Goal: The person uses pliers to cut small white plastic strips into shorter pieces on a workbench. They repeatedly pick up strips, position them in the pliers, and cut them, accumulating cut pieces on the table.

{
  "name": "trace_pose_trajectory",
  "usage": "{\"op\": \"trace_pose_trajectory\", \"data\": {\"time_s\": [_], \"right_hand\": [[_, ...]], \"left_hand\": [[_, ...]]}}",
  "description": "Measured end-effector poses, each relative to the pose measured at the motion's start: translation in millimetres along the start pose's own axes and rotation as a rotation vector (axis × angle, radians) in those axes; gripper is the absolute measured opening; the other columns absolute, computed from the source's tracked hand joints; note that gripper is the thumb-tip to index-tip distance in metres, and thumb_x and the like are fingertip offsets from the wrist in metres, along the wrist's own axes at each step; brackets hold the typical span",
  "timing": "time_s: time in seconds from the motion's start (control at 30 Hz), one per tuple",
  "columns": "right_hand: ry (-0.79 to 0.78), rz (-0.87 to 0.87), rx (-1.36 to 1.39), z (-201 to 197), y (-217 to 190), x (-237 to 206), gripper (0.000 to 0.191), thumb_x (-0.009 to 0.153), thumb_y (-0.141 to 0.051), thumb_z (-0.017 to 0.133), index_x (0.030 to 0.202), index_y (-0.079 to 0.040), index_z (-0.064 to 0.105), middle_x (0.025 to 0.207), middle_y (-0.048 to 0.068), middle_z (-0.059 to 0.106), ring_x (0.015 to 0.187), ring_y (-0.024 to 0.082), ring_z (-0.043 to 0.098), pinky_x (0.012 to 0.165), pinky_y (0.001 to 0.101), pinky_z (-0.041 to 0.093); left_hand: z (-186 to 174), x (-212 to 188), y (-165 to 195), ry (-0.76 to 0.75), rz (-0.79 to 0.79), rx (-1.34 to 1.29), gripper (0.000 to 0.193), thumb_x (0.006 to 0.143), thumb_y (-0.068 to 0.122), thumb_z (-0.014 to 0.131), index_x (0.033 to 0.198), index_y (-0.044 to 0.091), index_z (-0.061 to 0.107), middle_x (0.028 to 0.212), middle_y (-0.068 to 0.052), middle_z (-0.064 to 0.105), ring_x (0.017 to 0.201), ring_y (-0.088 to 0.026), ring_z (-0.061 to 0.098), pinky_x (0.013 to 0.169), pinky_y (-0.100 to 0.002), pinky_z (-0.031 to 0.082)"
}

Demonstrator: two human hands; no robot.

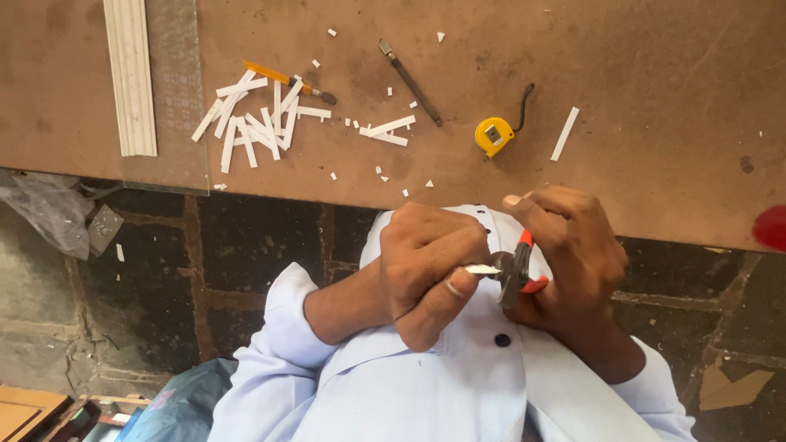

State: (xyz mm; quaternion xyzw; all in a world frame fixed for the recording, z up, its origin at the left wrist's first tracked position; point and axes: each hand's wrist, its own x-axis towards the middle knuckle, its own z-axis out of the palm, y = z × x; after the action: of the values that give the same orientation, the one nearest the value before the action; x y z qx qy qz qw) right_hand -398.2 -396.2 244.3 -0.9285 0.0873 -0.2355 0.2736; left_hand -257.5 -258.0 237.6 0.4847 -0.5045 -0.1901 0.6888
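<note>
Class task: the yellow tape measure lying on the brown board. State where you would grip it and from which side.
Grip the yellow tape measure across its rounded case from above: it lies flat, with open board around it. Avoid the thin black cord, which trails loosely.

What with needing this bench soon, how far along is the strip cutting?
Done: short white strips piled on the brown board. In hand: left hand holds a thin white strip in the right hand's red-handled pliers. Left: perhaps one long white strip.
</note>
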Motion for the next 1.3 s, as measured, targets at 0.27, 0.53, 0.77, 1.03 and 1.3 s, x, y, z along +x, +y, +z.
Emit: {"op": "trace_pose_trajectory", "data": {"time_s": [0.27,0.53,0.77,1.03,1.3], "right_hand": [[0.08,0.014,-0.043,0.5,-4.9,-4.9,0.044,0.11,-0.044,0.06,0.132,-0.005,0.061,0.109,0.017,0.063,0.1,0.033,0.068,0.079,0.0383,0.057],[0.086,0.005,-0.081,-0.8,-6.0,-7.1,0.045,0.111,-0.047,0.062,0.132,-0.007,0.062,0.111,0.016,0.063,0.099,0.029,0.066,0.103,0.0467,0.057],[0.138,0.002,-0.032,2.2,-3.1,-10.2,0.049,0.109,-0.052,0.06,0.128,-0.007,0.062,0.109,0.015,0.063,0.099,0.029,0.068,0.104,0.048,0.057],[0.123,0.0,-0.009,0.7,0.3,-10.8,0.058,0.103,-0.058,0.064,0.127,-0.005,0.063,0.106,0.015,0.062,0.091,0.027,0.066,0.092,0.0423,0.06],[0.064,0.02,-0.048,-5.2,2.0,-15.8,0.048,0.103,-0.047,0.069,0.128,-0.007,0.064,0.104,0.015,0.063,0.085,0.025,0.068,0.066,0.0338,0.054]], "left_hand": [[0.4,-2.7,3.7,-0.008,-0.002,0.002,0.029,0.099,0.019,0.048,0.078,0.001,0.055,0.065,-0.009,0.046,0.05,-0.026,0.051,0.049,-0.037,0.04],[0.6,-5.4,2.5,-0.035,0.034,0.004,0.029,0.1,0.019,0.047,0.078,0.001,0.055,0.066,-0.009,0.047,0.054,-0.027,0.051,0.049,-0.038,0.039],[1.9,-5.2,3.7,-0.101,0.021,-0.013,0.029,0.1,0.019,0.047,0.076,0.004,0.052,0.067,-0.009,0.047,0.051,-0.026,0.051,0.049,-0.038,0.04],[2.5,-2.3,4.6,-0.118,0.033,0.001,0.028,0.102,0.02,0.046,0.08,0.003,0.054,0.069,-0.009,0.047,0.053,-0.027,0.052,0.051,-0.038,0.041],[4.9,2.4,5.9,-0.131,0.033,0.004,0.029,0.101,0.02,0.045,0.081,0.001,0.055,0.066,-0.008,0.046,0.053,-0.026,0.05,0.049,-0.038,0.04]]}}
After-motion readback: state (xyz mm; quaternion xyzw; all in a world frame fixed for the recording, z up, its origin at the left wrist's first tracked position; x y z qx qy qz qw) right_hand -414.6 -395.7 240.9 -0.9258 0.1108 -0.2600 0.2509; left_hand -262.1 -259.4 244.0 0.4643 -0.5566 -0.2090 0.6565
